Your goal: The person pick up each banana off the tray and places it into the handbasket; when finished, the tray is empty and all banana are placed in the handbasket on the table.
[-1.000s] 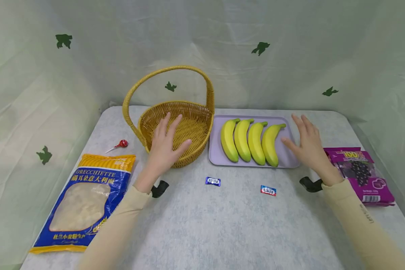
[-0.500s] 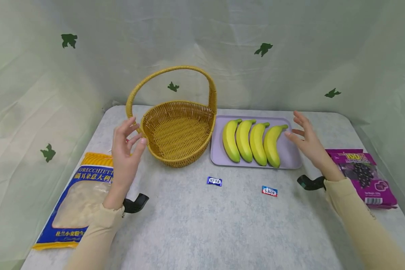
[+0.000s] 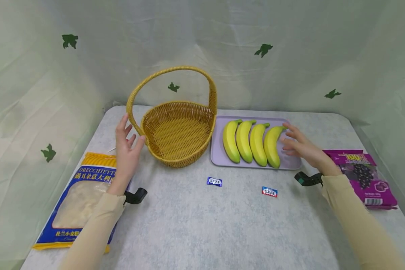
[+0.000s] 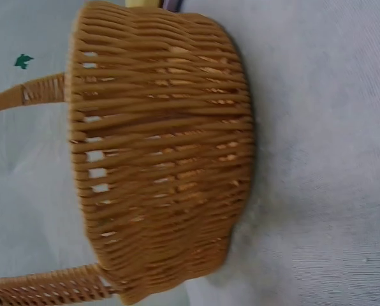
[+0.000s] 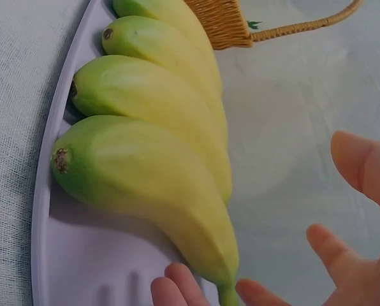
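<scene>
My left hand [image 3: 127, 153] is held beside the left side of the wicker basket [image 3: 179, 159], fingers loosely bent and nothing in them. The basket's tall arched handle rises just past the fingertips; in the left wrist view the woven wall [image 4: 164, 146] fills the middle. My right hand [image 3: 303, 150] reaches over the right end of the lilac tray [image 3: 219, 159], its fingers spread near the rightmost banana [image 3: 271, 148]. Several bananas lie side by side on that tray. In the right wrist view, the fingertips [image 5: 168, 293] are close to the stem of the nearest banana [image 5: 145, 169].
Two small wrapped candies, one blue [image 3: 214, 182] and one red-blue [image 3: 269, 191], lie in front of the tray. A blue and yellow orecchiette bag [image 3: 81, 202] lies at left, partly under the left arm. A purple grape candy bag [image 3: 364, 176] lies at right.
My left hand has moved left from over the basket to its left side, then slightly toward the handle. My right hand has lowered toward the rightmost banana. The lollipop is now mostly hidden.
</scene>
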Tool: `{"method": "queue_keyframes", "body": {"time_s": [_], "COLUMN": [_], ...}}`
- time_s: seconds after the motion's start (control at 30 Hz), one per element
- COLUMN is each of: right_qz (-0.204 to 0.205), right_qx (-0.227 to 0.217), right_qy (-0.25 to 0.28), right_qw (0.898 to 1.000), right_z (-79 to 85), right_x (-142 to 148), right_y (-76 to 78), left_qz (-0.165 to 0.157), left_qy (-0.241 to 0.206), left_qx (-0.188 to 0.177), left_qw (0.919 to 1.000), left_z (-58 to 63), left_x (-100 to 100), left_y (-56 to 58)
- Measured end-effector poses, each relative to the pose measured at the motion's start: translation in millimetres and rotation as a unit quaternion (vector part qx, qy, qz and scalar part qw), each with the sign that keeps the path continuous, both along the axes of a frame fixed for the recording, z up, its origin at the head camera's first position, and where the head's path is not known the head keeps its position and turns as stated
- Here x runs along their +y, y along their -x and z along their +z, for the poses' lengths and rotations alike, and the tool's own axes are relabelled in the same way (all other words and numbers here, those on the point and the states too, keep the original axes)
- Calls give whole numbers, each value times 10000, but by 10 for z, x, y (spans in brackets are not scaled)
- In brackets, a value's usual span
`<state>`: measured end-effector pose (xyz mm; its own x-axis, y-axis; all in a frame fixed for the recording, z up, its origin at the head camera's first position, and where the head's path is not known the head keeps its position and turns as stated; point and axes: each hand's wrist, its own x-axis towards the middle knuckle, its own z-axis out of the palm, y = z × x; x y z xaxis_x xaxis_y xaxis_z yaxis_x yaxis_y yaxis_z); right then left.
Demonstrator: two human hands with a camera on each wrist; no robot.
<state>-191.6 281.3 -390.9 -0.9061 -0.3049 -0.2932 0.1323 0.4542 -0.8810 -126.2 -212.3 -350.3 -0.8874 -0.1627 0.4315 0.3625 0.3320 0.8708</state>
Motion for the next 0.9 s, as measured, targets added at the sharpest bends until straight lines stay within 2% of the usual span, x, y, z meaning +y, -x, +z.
{"method": "queue_keyframes", "body": {"time_s": [0.13,0.33,0.5,0.73,0.9], "right_qz": [83,125,269,350,317], "right_qx": [-166,-347,-300,-96,87], "right_qy": [86,61,-96,-390,-612], "right_qw": [9998,9993,9991,9986,9976], "right_z": [-49,-95,-134,-204,-234], "right_x": [-22,-70,-109,-216,-267], "right_y": [41,90,124,176,183], "left_qz": [-133,-216,-192,-113,-19], "left_qy": [123,466,596,628,661], "left_qx": [-68,180,338,337,324], "left_qw": [9998,9985,9975,9974,9973], "left_z": [-72,-141,-170,-417,-487], "left_x": [-41,-51,-47,-163,-189], "left_y": [56,126,160,310,341]}}
